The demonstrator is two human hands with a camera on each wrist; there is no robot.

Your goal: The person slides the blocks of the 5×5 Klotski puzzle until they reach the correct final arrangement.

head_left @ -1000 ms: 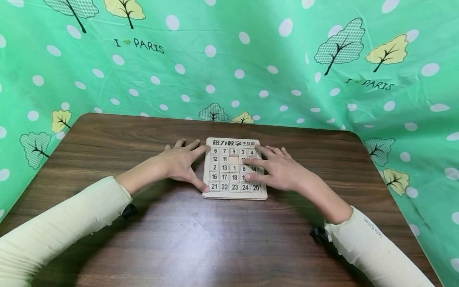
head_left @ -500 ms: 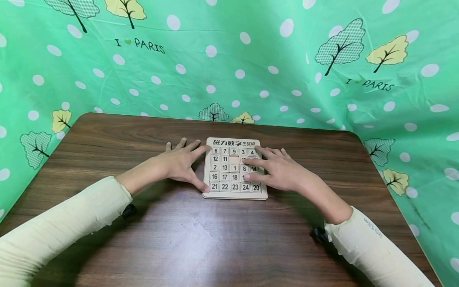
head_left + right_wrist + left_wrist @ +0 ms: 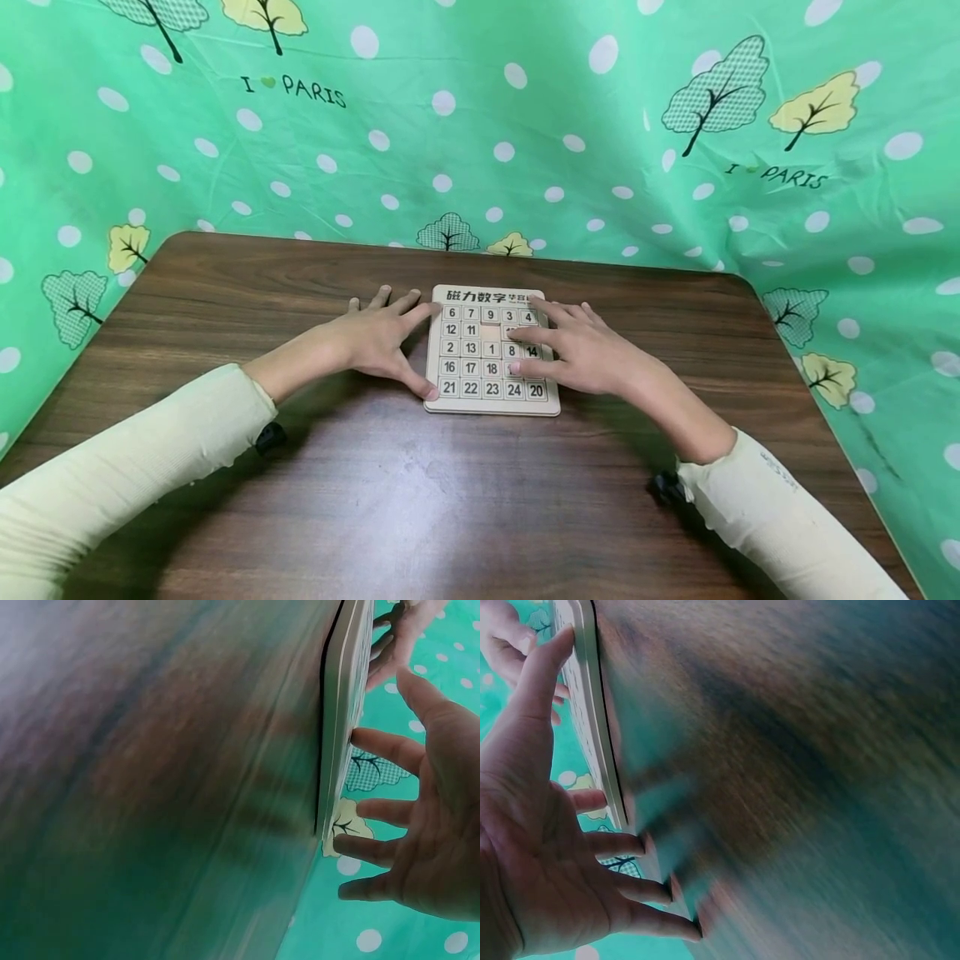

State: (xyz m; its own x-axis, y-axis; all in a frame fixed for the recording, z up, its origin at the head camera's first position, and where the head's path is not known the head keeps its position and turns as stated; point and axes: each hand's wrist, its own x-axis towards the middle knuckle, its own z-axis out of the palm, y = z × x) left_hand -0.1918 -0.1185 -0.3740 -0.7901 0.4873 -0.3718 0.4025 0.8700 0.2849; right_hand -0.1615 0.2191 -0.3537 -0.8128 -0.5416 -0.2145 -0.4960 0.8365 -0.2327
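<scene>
A number sliding puzzle (image 3: 480, 404) with a pale frame lies flat on the table, its numbered tiles in rows under a printed heading. One bare slot (image 3: 490, 332) shows in the second row, third column. My left hand (image 3: 371, 340) spreads its fingers at the puzzle's left side, thumb tip at the lower left corner and index fingertip near the upper left. My right hand (image 3: 588, 354) reaches over the right side with fingers extended. Its index fingertip rests on the tile right of the slot, partly hiding its number; the thumb covers a tile two rows below.
The dark wood-grain table (image 3: 360, 500) extends around the puzzle on all sides. Behind it hangs a green curtain (image 3: 480, 108) with white dots and printed trees. Pale sleeves (image 3: 150, 458) cover both forearms, with a dark device under each wrist.
One fingertip of my right hand has shifted slightly up onto the heading's right end. The tiles keep their places, and my left hand stays still.
</scene>
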